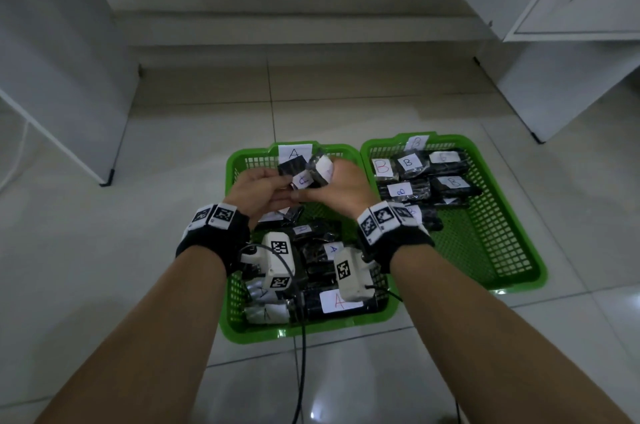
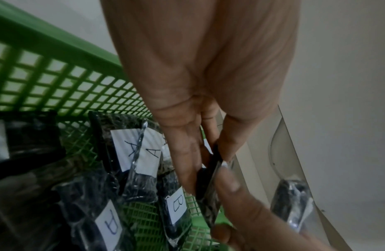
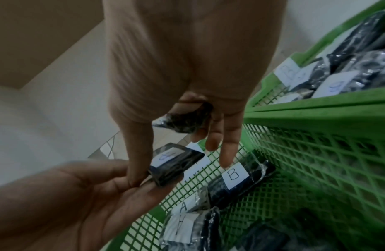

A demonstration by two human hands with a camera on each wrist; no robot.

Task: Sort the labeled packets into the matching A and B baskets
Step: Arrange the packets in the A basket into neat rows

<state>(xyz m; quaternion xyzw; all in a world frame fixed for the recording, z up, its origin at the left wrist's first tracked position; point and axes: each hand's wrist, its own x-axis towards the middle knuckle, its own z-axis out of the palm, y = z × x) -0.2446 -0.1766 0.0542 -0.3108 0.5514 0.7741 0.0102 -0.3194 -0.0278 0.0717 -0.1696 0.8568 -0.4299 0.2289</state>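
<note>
Both hands hover over the far end of the green basket A (image 1: 239,160), which has a paper "A" tag. My left hand (image 1: 273,186) pinches a black packet with a blue-lettered label (image 1: 302,179); the letter is unclear. My right hand (image 1: 325,181) presses its thumb on that same packet (image 3: 174,163). It also grips a second black packet (image 3: 185,122) in its curled fingers. Basket B (image 1: 491,250) stands right of basket A and holds several B-labelled packets (image 1: 408,162). Among the A packets (image 2: 131,149) in basket A lies one B packet (image 3: 234,176).
The baskets sit side by side on a pale tiled floor (image 1: 156,215). White cabinets stand at the left (image 1: 62,77) and right (image 1: 554,60). A black cable (image 1: 303,371) runs from the wrist cameras toward me over basket A's near rim.
</note>
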